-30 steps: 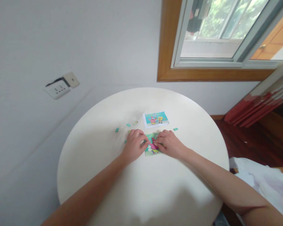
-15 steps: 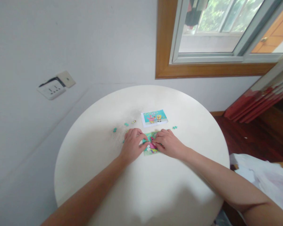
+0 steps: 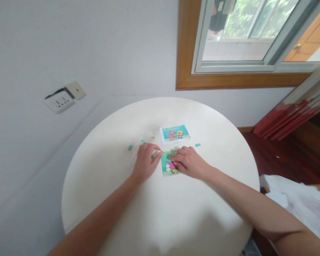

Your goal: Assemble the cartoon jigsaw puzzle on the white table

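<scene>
A partly assembled jigsaw puzzle (image 3: 165, 160), with a pink figure on green, lies on the round white table. A piece-shaped white gap shows on its left side. My left hand (image 3: 145, 161) has thumb and forefinger closed together at the puzzle's upper left corner. Under that palm, a loose piece (image 3: 153, 156) is partly covered. Bent fingers of my right hand (image 3: 188, 160) press on the puzzle's right part and hide much of it. Just behind lies a picture card (image 3: 175, 134) with a pink and a yellow cartoon figure.
Loose puzzle pieces lie around: a green one (image 3: 130, 147) at left, another (image 3: 143, 141) behind my left hand, a yellowish one (image 3: 152, 138), and green ones (image 3: 197, 145) at right. The table (image 3: 109, 213) stands against a wall with a socket (image 3: 59, 101) and window (image 3: 237, 35).
My left hand has moved slightly left and back, from over the puzzle's left side to its upper left corner, uncovering more of it. My right hand stays nearly in place.
</scene>
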The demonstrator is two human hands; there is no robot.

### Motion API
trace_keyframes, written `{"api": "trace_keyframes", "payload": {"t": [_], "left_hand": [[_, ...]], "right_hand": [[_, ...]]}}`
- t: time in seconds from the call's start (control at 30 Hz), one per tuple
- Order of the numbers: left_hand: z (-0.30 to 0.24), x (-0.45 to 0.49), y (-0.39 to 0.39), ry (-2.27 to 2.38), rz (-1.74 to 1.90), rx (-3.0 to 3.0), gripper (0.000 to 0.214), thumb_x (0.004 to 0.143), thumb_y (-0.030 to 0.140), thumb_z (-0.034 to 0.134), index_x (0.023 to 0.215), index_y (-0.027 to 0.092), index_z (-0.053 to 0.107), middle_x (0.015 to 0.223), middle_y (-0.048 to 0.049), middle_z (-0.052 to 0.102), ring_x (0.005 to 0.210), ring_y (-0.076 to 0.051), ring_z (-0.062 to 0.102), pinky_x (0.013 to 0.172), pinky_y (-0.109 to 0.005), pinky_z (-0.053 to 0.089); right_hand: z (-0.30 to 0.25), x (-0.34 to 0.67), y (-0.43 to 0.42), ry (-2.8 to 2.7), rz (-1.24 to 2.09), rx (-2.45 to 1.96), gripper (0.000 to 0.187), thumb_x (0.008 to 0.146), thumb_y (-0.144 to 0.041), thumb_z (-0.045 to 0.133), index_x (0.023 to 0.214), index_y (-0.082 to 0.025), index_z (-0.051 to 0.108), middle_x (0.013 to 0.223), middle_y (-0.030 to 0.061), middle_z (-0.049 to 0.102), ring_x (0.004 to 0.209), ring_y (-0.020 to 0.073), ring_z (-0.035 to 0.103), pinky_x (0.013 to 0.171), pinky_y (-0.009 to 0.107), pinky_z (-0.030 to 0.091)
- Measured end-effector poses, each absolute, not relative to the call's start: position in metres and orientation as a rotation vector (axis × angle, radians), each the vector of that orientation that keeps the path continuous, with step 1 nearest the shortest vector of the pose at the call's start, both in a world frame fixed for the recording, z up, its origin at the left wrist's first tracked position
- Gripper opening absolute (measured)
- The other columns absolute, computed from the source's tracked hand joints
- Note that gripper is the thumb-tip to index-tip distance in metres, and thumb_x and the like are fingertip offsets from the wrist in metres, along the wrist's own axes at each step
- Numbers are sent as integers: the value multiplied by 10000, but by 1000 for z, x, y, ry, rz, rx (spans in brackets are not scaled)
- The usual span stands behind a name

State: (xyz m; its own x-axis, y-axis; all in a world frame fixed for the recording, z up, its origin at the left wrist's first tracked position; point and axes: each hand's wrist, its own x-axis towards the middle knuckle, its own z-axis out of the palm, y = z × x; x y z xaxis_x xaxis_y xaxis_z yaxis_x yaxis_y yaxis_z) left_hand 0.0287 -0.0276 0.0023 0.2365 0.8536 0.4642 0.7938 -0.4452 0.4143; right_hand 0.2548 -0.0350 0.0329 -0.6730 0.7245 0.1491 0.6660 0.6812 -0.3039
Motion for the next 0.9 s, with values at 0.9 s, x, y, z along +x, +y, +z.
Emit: {"api": "trace_keyframes", "payload": {"t": [0.9], "left_hand": [[22,-51,4,1863,1347,2265,185,887,263,488,994,186,618,910,-53,606,932,-218,556,927,-389,412]], "right_hand": [[15,248,-39,-2600,180,-1026,312,866,-168,559,1106,-306,703,1141,63,603,1031,233,487,850,374,333]]}}
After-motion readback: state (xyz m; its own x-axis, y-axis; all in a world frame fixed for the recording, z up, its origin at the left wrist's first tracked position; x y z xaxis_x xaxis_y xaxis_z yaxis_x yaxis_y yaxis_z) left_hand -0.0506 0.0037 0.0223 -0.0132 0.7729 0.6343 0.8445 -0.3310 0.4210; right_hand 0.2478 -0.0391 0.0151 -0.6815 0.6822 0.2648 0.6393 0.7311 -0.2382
